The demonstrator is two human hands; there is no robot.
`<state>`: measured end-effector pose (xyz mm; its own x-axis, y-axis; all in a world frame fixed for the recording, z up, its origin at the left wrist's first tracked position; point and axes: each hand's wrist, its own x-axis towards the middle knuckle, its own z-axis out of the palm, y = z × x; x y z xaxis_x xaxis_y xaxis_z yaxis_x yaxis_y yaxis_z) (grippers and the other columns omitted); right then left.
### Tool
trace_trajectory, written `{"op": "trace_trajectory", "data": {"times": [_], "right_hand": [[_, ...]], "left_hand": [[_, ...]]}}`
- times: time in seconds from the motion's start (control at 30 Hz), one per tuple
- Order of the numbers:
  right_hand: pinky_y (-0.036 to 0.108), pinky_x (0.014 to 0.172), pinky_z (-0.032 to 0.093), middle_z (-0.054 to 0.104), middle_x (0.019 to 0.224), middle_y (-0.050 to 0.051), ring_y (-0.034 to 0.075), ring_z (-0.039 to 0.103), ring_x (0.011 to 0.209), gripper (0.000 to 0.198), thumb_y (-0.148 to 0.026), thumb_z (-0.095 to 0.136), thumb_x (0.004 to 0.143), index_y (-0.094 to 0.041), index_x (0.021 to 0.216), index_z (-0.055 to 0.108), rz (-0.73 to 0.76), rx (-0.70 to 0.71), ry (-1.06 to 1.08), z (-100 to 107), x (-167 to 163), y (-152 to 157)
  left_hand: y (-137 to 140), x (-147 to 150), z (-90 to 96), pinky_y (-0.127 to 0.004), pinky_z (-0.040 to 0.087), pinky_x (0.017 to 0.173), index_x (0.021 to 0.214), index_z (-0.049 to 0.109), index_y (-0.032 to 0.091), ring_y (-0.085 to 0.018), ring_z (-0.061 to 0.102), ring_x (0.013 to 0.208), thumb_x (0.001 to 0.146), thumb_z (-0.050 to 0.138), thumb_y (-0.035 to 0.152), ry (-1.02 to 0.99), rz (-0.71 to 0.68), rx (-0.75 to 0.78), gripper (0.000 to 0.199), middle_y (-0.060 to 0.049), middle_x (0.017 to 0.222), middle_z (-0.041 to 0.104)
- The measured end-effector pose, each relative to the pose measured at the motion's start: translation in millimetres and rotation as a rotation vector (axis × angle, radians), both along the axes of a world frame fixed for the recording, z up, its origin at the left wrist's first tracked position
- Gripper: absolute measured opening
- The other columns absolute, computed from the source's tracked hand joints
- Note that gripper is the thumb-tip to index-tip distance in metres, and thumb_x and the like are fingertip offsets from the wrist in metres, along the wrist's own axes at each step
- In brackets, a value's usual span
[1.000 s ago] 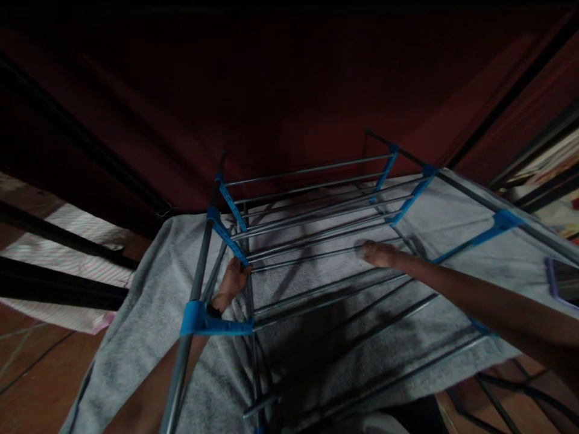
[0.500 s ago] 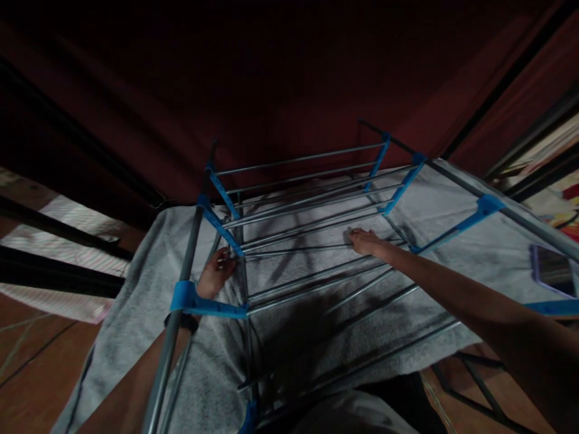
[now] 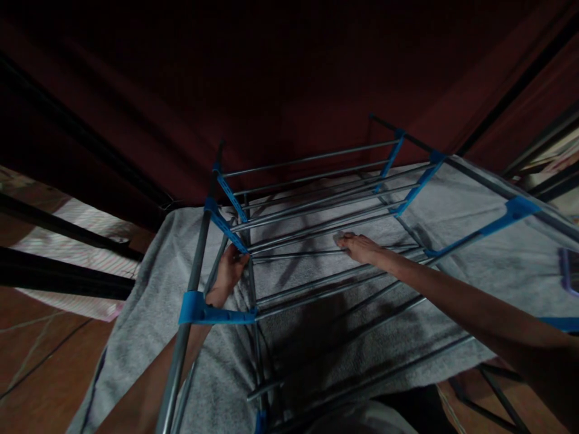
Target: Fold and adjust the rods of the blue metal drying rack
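A rack [image 3: 298,295] of grey metal tubes with blue plastic brackets stands before me on a grey towel-like cloth. Reaching past the rack's left upright, my left hand [image 3: 230,271] is closed around the lower end of a blue bracket [image 3: 221,224], where a tube joins it. My right hand [image 3: 359,248] is closed over a thin tube [image 3: 298,255] in the middle of the rack. A small pale grey piece [image 3: 338,238] sticks out at its fingertips; its kind is too unclear to tell.
The grey cloth [image 3: 136,325] spreads under the rack. Behind rises a dark red panel [image 3: 289,78]. A purple-edged phone [image 3: 569,271] lies at the far right. Dark metal bars [image 3: 63,274] cross at the left, above a reddish floor [image 3: 31,349].
My right hand has slid left along the tube. My left hand has moved in closer and taken hold at the bracket's end. The view has shifted slightly left.
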<state>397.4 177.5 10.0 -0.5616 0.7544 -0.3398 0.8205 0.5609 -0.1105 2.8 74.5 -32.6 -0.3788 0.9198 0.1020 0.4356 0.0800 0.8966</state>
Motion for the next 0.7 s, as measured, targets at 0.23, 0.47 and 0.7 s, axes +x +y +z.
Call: {"op": "trace_trajectory", "data": {"times": [0.23, 0.47, 0.7], "right_hand": [[0.039, 0.109, 0.037, 0.060, 0.133, 0.014, 0.025, 0.053, 0.122, 0.035, -0.010, 0.041, 0.099, -0.015, 0.127, 0.063, 0.282, 0.385, 0.426, 7.8, -89.2, -5.9], [0.039, 0.099, 0.045, 0.064, 0.123, 0.015, 0.025, 0.060, 0.114, 0.036, -0.003, 0.042, 0.096, -0.015, 0.119, 0.068, 0.255, 0.228, 0.272, 1.1, -151.0, 5.2], [0.032, 0.095, 0.046, 0.065, 0.118, 0.011, 0.021, 0.059, 0.110, 0.034, -0.003, 0.044, 0.096, -0.017, 0.117, 0.067, 0.302, 0.225, 0.317, 20.5, -145.1, 15.0]], "left_hand": [[8.7, 1.7, -3.3, -0.045, 0.051, 0.102, 0.113, 0.056, 0.022, -0.027, 0.066, 0.111, 0.073, 0.068, 0.041, -0.116, -0.011, 0.116, 0.046, -0.010, 0.116, 0.069], [9.5, -10.0, 3.3, -0.044, 0.052, 0.096, 0.100, 0.059, 0.022, -0.026, 0.066, 0.100, 0.075, 0.066, 0.039, 0.021, -0.078, 0.078, 0.031, -0.007, 0.104, 0.069], [8.5, -11.7, 5.8, -0.043, 0.051, 0.095, 0.097, 0.064, 0.021, -0.027, 0.064, 0.102, 0.073, 0.068, 0.044, -0.023, -0.086, 0.012, 0.034, -0.007, 0.100, 0.071]]}}
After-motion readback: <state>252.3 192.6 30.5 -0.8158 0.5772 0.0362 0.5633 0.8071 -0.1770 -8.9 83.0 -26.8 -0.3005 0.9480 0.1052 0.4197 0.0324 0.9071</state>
